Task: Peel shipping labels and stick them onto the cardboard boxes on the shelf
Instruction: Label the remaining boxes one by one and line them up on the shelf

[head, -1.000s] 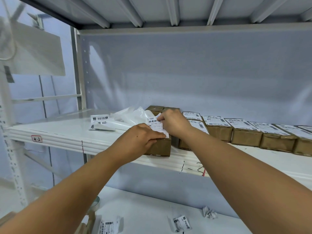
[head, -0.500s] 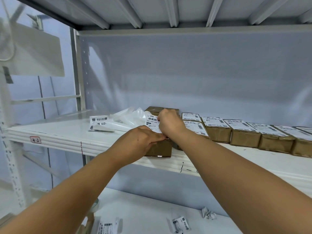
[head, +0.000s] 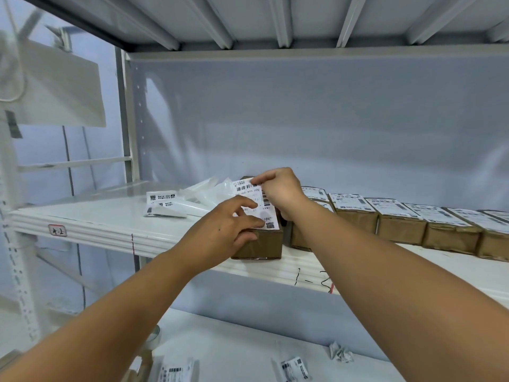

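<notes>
A brown cardboard box (head: 261,244) stands at the front of the white shelf (head: 115,224). A white shipping label (head: 252,201) with barcodes lies partly on its top, its far end lifted. My right hand (head: 278,193) pinches the label's upper far edge and holds it up. My left hand (head: 228,230) rests on the near part of the label and the box top, its fingers spread and fairly straight. To the right runs a row of several labelled boxes (head: 399,219).
A loose label sheet (head: 161,204) and a pile of translucent backing strips (head: 203,193) lie on the shelf left of the box. On the lower surface lie crumpled paper (head: 340,352), label scraps (head: 294,369) and a tape roll (head: 154,336). A shelf upright (head: 126,119) stands at left.
My right hand has risen and lifted the label's far end off the box. My left hand's fingers have spread out over the label's near part.
</notes>
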The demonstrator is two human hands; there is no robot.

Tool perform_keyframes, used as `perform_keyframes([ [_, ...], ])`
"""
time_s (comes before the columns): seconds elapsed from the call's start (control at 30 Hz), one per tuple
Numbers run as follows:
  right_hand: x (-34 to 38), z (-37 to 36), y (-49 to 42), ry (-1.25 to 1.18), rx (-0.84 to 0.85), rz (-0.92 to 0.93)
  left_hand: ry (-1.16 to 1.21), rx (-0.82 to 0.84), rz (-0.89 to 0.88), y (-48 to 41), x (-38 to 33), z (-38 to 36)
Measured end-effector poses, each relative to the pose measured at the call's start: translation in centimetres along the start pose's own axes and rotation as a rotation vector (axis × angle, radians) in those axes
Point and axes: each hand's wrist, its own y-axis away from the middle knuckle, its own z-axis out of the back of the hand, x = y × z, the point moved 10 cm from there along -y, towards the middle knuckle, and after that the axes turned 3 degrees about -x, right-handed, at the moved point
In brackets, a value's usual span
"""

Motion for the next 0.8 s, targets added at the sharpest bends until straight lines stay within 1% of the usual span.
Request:
perform_keyframes([
  [0.07,0.1,-0.6,0.1,-0.107,0.024,-0.011,0.040,-0.025,0.045,0.0,0.5,0.3],
  [0.17,0.2,-0.8,0.5,-0.198,0.034,-0.024,0.251,-0.105,0.274,0.3,2.3,1.1],
  [0.23,0.0,-0.7,0.9,-0.266,0.043,-0.052,0.336,-0.185,0.428,0.6,3.4,1.4],
  [0.27,-0.2,-0.7,1.1,-0.301,0.050,-0.070,0.369,-0.194,0.494,0.8,4.0,1.3],
  [0.37,-0.7,-0.5,1.6,-0.409,0.052,-0.116,0.509,-0.089,0.617,0.9,4.9,-0.7],
  [0.47,-1.0,-0.5,2.0,-0.512,0.078,-0.131,0.790,0.014,0.673,1.0,4.9,-2.8],
  [0.5,-0.9,-0.6,2.0,-0.527,0.095,-0.123,0.844,0.037,0.685,1.1,4.9,-3.3],
  [0.6,-0.4,-0.6,2.1,-0.524,0.121,-0.080,0.810,0.088,0.698,1.5,5.6,-4.0],
  [0.7,0.7,-0.5,2.2,-0.523,0.149,-0.019,0.735,0.135,0.669,1.7,6.0,-4.3],
  [0.8,1.7,-0.4,2.6,-0.538,0.182,0.033,0.737,0.133,0.626,1.6,5.8,-4.2],
])
